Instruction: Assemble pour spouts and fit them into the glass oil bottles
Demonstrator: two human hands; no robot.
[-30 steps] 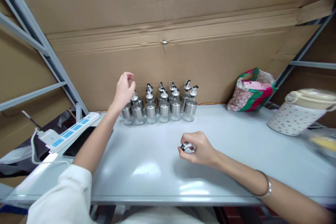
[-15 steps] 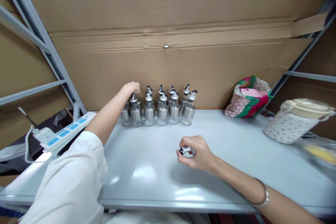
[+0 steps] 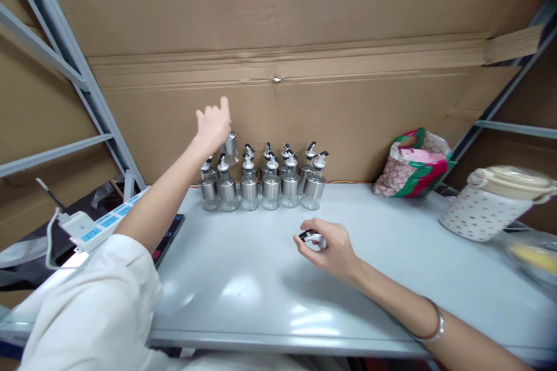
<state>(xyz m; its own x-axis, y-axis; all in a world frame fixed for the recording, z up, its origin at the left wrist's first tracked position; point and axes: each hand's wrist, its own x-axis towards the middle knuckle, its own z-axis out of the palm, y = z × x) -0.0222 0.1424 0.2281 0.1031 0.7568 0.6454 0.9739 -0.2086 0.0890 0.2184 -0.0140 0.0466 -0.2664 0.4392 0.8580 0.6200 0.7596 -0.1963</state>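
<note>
I log: left hand (image 3: 214, 126), now apparently gripping a lifted steel-banded glass bottle (image 3: 232, 144); right hand (image 3: 334, 247), still pinching a black-tipped pourer spout (image 3: 314, 237); both hands occupied.

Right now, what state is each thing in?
Raised bottle: in the air, top hidden
Left hand: gripping that bottle
Right hand: closed on a pourer spout
Front-row bottles: upright, spouts fitted
Bag: open
Jug: lid on
Charger: plugged into power strip

The spout (image 3: 307, 235) in the right hand (image 3: 338, 246) is black-and-white, bottles (image 3: 271, 188) beyond it silver-banded, the jug (image 3: 484, 207) rightward white with dots.
</note>
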